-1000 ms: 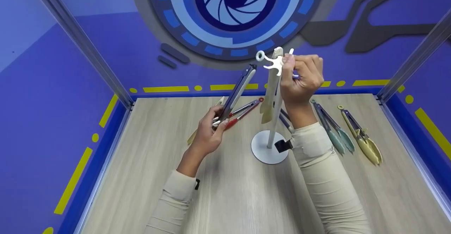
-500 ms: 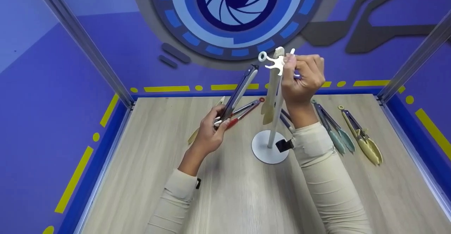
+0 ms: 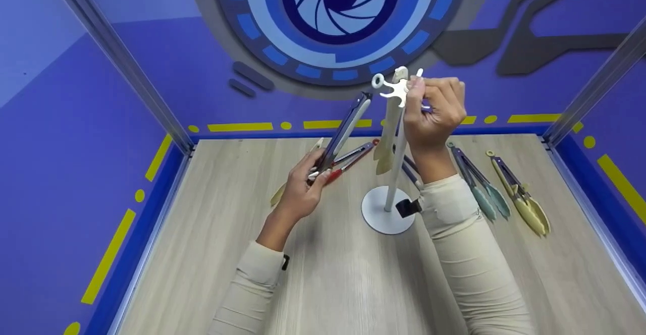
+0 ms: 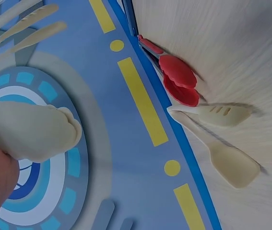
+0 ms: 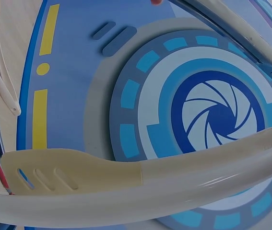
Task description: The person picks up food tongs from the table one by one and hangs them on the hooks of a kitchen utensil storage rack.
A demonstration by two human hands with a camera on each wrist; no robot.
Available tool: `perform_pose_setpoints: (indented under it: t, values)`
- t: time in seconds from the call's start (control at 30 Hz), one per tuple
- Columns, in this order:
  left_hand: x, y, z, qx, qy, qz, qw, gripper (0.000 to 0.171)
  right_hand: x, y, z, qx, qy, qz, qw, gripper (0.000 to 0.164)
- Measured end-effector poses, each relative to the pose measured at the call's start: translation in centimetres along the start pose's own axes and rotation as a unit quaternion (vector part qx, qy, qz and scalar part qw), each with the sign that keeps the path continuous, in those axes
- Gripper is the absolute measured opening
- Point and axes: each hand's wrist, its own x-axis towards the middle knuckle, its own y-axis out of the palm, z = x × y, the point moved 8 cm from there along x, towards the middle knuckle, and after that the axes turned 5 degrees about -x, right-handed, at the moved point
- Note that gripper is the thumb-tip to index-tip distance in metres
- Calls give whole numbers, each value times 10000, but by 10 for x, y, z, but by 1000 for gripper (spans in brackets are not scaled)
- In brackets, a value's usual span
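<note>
In the head view my left hand (image 3: 300, 186) grips a pair of tongs (image 3: 345, 128), tilted up toward the stand. Their scalloped cream heads (image 4: 35, 129) show in the left wrist view. My right hand (image 3: 436, 110) pinches the white hooked top (image 3: 397, 92) of a utensil stand with a round grey base (image 3: 373, 219). A pale ring (image 3: 377, 80) sits at the left hook's tip, close to the tongs' upper end. From the stand hangs a cream slotted turner (image 5: 44, 172), beside the white pole (image 5: 198, 191) in the right wrist view.
Red tongs (image 4: 179, 72), a cream slotted utensil (image 4: 224, 115) and a cream turner (image 4: 234, 163) lie on the table's far part. Teal tongs (image 3: 484, 188) and yellow tongs (image 3: 522, 199) lie at the right. Dark-handled tongs (image 3: 411, 172) lie behind the stand. Blue panels wall the table.
</note>
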Motion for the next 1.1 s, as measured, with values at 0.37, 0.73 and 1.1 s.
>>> perform_pose_setpoints:
  t: [0.37,0.73,1.1]
  values:
    - [0,3,6,-212,-361,48,9991,53,-1,1,2,31,14,-12,10000,22]
    - [-1,4,8,-314,-459,171,9983,52,-2,3,-4,52,27,33,10000,23]
    - [2,6,6,-342,-386,234,9984,52,-2,2,-9,79,17,-11,10000,23]
